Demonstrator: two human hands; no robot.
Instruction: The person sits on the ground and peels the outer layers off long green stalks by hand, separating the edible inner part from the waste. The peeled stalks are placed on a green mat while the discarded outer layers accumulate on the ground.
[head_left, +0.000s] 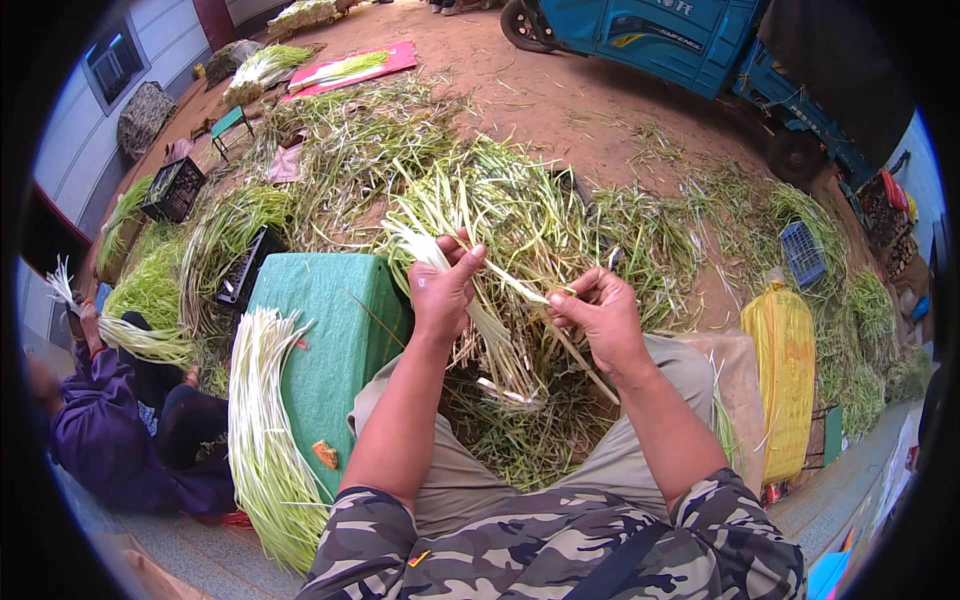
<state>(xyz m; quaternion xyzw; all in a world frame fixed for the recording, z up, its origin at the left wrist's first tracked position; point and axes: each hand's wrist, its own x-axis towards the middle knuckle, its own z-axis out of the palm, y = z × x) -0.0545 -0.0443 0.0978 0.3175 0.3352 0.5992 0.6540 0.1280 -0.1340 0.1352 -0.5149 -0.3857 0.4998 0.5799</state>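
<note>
My left hand (441, 292) grips a bunch of pale, long-stemmed leafy greens (489, 328), which look like garlic shoots. White stems rise above the fist and more stems hang below it. Between finger and thumb of my right hand (604, 319) is one end of a single pale stalk (516, 283), stretched across from the left hand. A brownish strip (589, 367) hangs below the right hand. Just beyond both hands lies a heap of untrimmed greens (517, 202). To the left, a neat bundle of white-stemmed greens (262, 405) lies over a block covered in green woven plastic (337, 322).
A person in purple (124, 439) sits at left, holding greens. Black plastic crates (174, 187) stand among leaf piles. At right are a yellow sack (778, 382) and a blue crate (802, 253). A blue cargo tricycle (660, 37) is parked behind. Leaf litter (352, 142) covers much ground.
</note>
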